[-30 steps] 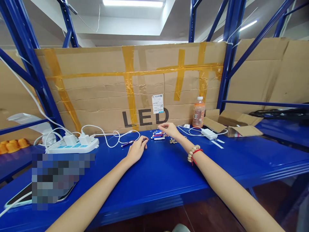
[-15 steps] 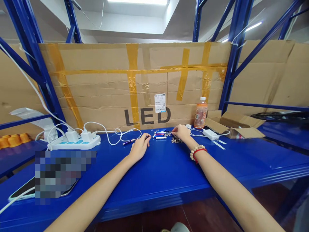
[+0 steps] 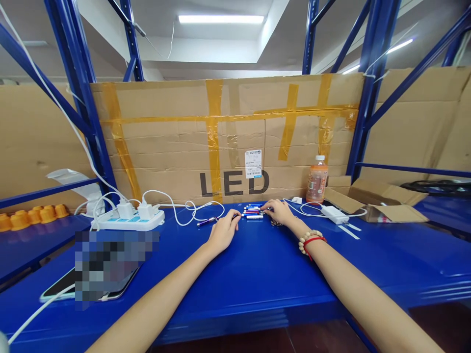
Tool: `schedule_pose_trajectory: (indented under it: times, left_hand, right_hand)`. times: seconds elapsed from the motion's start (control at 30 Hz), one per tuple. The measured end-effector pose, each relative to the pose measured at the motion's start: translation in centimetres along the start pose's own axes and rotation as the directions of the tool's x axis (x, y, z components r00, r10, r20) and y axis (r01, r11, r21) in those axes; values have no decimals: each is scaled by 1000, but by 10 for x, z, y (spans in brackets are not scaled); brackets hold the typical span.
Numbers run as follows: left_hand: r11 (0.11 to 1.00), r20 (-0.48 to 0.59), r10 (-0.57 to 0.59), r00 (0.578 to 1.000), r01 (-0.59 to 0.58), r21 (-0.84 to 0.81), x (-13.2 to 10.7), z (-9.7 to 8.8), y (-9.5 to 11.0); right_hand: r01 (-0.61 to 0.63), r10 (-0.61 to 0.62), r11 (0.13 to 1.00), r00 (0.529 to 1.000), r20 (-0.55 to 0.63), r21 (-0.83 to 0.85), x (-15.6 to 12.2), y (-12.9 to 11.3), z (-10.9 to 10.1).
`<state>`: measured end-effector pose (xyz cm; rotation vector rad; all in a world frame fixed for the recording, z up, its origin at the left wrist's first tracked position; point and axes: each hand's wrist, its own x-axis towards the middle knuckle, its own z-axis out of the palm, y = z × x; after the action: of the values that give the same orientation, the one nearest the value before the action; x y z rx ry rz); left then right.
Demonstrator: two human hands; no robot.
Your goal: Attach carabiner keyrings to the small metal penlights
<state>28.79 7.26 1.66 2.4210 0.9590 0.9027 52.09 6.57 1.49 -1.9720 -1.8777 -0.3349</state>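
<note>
My left hand (image 3: pixel 222 230) rests on the blue shelf (image 3: pixel 257 274), fingers curled around the end of a small dark pen-like stick (image 3: pixel 235 215). My right hand (image 3: pixel 278 212) is pinched at the edge of a small pile of thin pen-like sticks (image 3: pixel 252 212) lying near the back. What its fingertips grip is too small to name. A heap of small metal pieces (image 3: pixel 275 223) lies just under that wrist, mostly hidden. A purple stick (image 3: pixel 206 222) lies alone to the left of my left hand. My right wrist wears a bead bracelet and a red cord.
A taped cardboard sheet marked LED (image 3: pixel 235 142) closes the back. A white power strip (image 3: pixel 127 221) with chargers and cables sits left, a phone (image 3: pixel 62 292) lies front left. An orange drink bottle (image 3: pixel 317 180), a white charger (image 3: pixel 334 213) and an open carton (image 3: pixel 379 198) stand right. Orange caps (image 3: pixel 33 216) lie far left.
My right hand has come back from the heap of metal pieces to the pile of sticks and pinches there. My left hand has stayed put. The camera has shifted slightly.
</note>
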Motion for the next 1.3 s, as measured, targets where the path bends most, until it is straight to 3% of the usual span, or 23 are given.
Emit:
schedule_pose_trajectory:
  times: [0.4, 0.77, 1.1, 1.3]
  left_hand:
    - [1000, -5, -10, 1000, 10, -2, 1, 0, -3]
    - [1000, -9, -18, 1000, 18, 11, 0, 0, -2]
    - [1000, -9, -17, 1000, 17, -11, 1, -1, -3]
    - [1000, 8, 1, 1000, -1, 22, 1, 0, -3]
  right_hand:
    - [44, -44, 999, 999, 20, -1, -2, 0, 4]
    - [3, -3, 1000, 999, 35, 6, -4, -4, 2]
    - [-103, 104, 995, 989, -101, 20, -4, -9, -9]
    - [-47, 66, 993, 983, -174, 109, -7, -37, -20]
